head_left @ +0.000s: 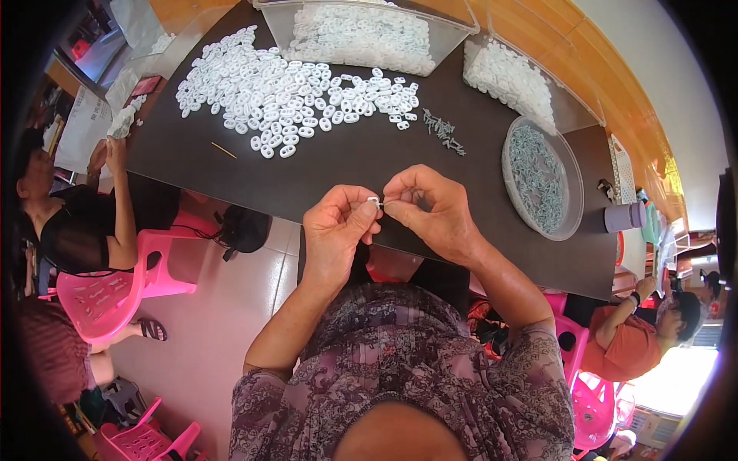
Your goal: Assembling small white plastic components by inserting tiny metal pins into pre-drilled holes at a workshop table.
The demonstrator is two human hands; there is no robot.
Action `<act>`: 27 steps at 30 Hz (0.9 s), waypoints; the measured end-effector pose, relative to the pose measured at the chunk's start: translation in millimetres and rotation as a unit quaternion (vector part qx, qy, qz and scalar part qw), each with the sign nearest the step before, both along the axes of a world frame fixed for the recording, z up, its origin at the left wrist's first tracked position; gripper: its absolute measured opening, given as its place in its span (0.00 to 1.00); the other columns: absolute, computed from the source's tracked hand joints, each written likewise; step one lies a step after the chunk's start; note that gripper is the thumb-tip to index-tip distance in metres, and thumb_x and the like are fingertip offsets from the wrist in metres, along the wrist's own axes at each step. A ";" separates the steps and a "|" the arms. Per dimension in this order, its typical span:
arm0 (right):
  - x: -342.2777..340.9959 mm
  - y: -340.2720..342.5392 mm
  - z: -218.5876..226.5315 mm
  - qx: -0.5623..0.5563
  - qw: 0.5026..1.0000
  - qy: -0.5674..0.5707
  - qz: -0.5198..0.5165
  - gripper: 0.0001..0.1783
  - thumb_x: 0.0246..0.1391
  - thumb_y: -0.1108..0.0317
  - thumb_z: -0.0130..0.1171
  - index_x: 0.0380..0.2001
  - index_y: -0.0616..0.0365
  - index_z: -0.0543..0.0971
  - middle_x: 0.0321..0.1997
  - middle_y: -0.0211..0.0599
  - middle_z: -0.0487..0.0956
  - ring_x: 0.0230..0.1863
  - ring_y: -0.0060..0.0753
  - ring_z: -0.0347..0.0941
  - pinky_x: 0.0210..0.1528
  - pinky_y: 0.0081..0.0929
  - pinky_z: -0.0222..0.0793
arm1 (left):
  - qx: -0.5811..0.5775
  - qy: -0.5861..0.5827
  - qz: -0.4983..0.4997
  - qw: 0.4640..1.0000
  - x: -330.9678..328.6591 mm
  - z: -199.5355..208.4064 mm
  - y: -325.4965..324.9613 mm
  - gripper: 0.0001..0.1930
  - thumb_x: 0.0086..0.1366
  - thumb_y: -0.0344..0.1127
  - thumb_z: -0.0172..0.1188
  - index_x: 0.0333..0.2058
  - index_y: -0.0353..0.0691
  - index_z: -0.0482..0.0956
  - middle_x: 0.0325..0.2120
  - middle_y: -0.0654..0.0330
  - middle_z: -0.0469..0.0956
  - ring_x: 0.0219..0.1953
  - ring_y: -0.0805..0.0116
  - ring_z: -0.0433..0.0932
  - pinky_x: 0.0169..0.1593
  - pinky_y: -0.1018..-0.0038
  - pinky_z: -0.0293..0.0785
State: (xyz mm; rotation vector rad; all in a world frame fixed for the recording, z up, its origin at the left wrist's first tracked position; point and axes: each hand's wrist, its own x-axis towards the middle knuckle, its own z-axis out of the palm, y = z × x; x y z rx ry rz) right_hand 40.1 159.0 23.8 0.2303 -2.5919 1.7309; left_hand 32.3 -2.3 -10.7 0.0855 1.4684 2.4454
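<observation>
Close to the near edge of the dark table, my left hand (344,223) pinches a small white oval plastic piece (373,200) between thumb and fingers. My right hand (433,213) meets it there, its thumb and forefinger closed on something tiny at the side of the white piece; the fingers mostly hide it. Beyond my hands a wide heap of white two-holed oval pieces (261,92) is spread over the table. To its right lies a small pile of thin grey screw-like pieces (443,132). More of these fill a round clear tub (570,223) on the right.
Clear plastic bins (277,32) of white pieces stand along the far side, one more (576,111) at the far right. A thin yellow stick (224,150) lies left of centre. A purple-lidded jar (624,217) stands right. People sit at both sides, near pink chairs (96,296).
</observation>
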 end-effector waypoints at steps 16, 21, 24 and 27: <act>3.1 -2.9 -5.6 -0.049 0.998 -0.031 -0.009 0.08 0.49 0.78 0.60 0.34 0.64 0.75 0.31 0.27 0.75 0.32 0.13 0.69 0.35 0.15 0.67 | -0.062 0.067 0.046 0.995 9.8 -1.3 8.2 0.04 0.64 0.30 0.56 0.35 0.36 0.75 0.25 0.68 0.74 0.24 0.84 0.69 0.26 0.88 0.65; 6.2 -7.2 -8.9 -0.140 0.988 -0.049 -0.033 0.08 0.50 0.79 0.60 0.34 0.65 0.74 0.32 0.29 0.76 0.33 0.14 0.71 0.35 0.14 0.68 | -0.067 0.074 0.065 0.993 14.3 -3.0 13.9 0.04 0.64 0.30 0.56 0.34 0.36 0.75 0.24 0.69 0.72 0.23 0.84 0.68 0.25 0.88 0.64; 10.1 -11.6 -11.6 -0.164 0.984 -0.030 -0.062 0.07 0.50 0.80 0.59 0.34 0.65 0.74 0.32 0.30 0.76 0.34 0.15 0.72 0.36 0.14 0.69 | -0.044 0.064 0.085 0.993 15.4 -2.9 17.2 0.04 0.64 0.30 0.56 0.34 0.35 0.75 0.24 0.68 0.73 0.23 0.84 0.68 0.24 0.88 0.64; 11.3 -13.7 -12.6 -0.210 0.975 -0.028 -0.070 0.07 0.51 0.80 0.58 0.35 0.66 0.74 0.33 0.31 0.77 0.35 0.15 0.72 0.38 0.15 0.70 | -0.020 0.061 0.100 0.993 14.4 -1.6 18.1 0.04 0.64 0.29 0.55 0.35 0.34 0.75 0.24 0.68 0.73 0.23 0.84 0.69 0.24 0.88 0.64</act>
